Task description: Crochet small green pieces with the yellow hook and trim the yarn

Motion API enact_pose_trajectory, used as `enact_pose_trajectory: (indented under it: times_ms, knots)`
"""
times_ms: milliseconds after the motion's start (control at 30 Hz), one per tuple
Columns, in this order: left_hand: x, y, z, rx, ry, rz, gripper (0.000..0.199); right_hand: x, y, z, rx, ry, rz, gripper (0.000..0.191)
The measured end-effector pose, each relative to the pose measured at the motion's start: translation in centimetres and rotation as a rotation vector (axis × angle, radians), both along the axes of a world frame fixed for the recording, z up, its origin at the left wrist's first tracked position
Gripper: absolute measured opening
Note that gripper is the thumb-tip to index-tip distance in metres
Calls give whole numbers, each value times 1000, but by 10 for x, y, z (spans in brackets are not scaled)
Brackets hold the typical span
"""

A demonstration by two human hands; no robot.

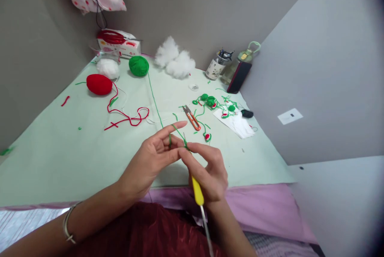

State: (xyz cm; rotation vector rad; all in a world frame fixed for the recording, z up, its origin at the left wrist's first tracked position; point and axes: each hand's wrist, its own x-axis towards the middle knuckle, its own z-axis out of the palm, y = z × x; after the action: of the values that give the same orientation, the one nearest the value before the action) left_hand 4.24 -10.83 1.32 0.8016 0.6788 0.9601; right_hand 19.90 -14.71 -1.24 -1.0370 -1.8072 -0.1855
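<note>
One small green piece (186, 145) sits pinched in your left hand (160, 149), index raised beneath the yarn (153, 96); your right hand (211, 173) is closed round the yellow-handled hook (197, 191). Best keep the yarn lightly taut, feeding freely from the green ball (139, 66) beyond your left hand

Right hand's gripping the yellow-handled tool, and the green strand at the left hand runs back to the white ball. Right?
Wrong ball: in the head view, the green strand at the left hand runs back to the green ball. The right hand does grip the yellow-handled tool.
</note>
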Motion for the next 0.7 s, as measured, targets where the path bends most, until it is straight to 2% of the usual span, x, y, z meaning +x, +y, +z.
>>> enact_pose_trajectory:
  times_ms: [67,167,367,700]
  knots:
    - [1,0,0,-101,-80,-70,53,-1,2,-2,8,40,-5,45]
    - [0,2,0,-170,-138,-133,54,-2,6,1,-43,264,74,37]
    - [-3,4,0,-74,-44,-37,46,-1,6,10,-159,449,181,31]
    - [-5,4,1,-41,7,-20,39,0,7,11,-328,744,241,21]
